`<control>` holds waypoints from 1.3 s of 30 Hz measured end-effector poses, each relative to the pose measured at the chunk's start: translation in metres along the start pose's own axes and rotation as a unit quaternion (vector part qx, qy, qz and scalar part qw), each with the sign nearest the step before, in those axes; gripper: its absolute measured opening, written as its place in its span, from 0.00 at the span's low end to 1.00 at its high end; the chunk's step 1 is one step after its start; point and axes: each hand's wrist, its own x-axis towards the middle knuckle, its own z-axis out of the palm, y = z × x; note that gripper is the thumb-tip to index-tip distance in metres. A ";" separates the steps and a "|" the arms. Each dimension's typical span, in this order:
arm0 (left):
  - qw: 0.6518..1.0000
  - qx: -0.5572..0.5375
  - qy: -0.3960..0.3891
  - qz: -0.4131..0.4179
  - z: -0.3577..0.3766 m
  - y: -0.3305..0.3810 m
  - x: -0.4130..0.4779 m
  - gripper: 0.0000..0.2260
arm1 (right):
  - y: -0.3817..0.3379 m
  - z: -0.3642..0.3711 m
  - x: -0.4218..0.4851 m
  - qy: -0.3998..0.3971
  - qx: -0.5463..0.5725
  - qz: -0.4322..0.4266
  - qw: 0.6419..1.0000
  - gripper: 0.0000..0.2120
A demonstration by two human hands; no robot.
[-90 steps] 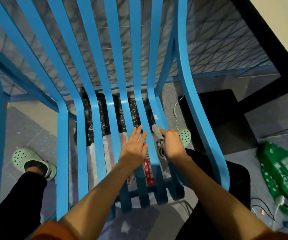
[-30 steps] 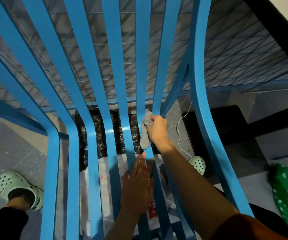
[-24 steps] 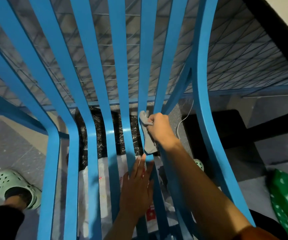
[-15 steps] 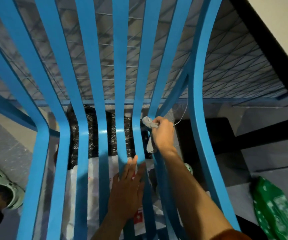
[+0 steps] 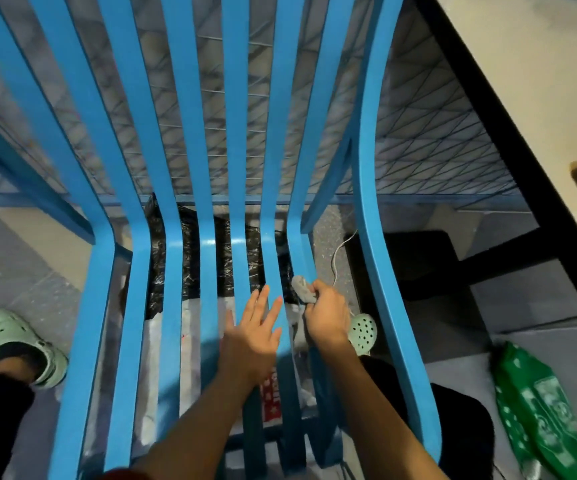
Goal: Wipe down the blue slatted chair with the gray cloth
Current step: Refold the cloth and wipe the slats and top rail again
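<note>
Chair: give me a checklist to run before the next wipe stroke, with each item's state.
1. Cloth gripped in right hand: ok.
2. Cloth touching a slat: ok, on a right-side seat slat.
3. Left hand flat on the seat, bracing the chair: ok.
4. Left fingers off the cloth's slat: ok, they lie on slats to its left.
5. Slat clean: cannot tell.

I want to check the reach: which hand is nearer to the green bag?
Right. The right hand grips the cloth on the slat toward the green bag; the left hand lies flat farther away.
</note>
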 end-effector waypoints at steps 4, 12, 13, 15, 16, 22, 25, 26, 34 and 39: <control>0.994 0.077 -0.076 -0.006 -0.012 0.001 0.000 0.25 | 0.027 0.007 -0.049 -0.004 0.018 0.016 1.000 0.14; 0.991 0.076 -0.114 -0.007 -0.025 -0.006 -0.033 0.28 | 0.063 0.008 -0.124 -0.033 -0.106 0.018 0.994 0.13; 0.990 0.078 -0.116 -0.004 -0.027 -0.006 -0.035 0.28 | 0.064 0.007 -0.130 -0.034 -0.121 0.018 0.992 0.14; 0.989 0.085 -0.121 0.001 -0.030 -0.007 -0.043 0.29 | 0.069 0.007 -0.142 -0.048 -0.132 0.015 0.990 0.16; 0.989 0.088 -0.119 0.004 -0.030 -0.008 -0.046 0.29 | 0.073 0.008 -0.146 -0.057 -0.137 0.010 0.989 0.16; 0.990 0.082 -0.114 0.016 -0.027 -0.017 -0.060 0.29 | 0.073 -0.004 -0.151 -0.071 -0.144 -0.017 0.987 0.15; 0.990 0.078 -0.117 0.015 -0.027 -0.017 -0.059 0.29 | 0.067 -0.009 -0.130 -0.062 -0.113 -0.026 0.991 0.15; 0.990 0.077 -0.120 0.016 -0.026 -0.017 -0.059 0.29 | 0.064 -0.008 -0.122 -0.056 -0.100 -0.024 0.993 0.15; 0.988 0.064 -0.138 0.012 -0.028 -0.018 -0.056 0.31 | 0.036 -0.003 -0.074 -0.038 -0.075 -0.061 0.995 0.14; 0.988 0.063 -0.139 0.009 -0.028 -0.018 -0.057 0.31 | 0.045 0.003 -0.085 -0.045 -0.104 -0.077 0.991 0.17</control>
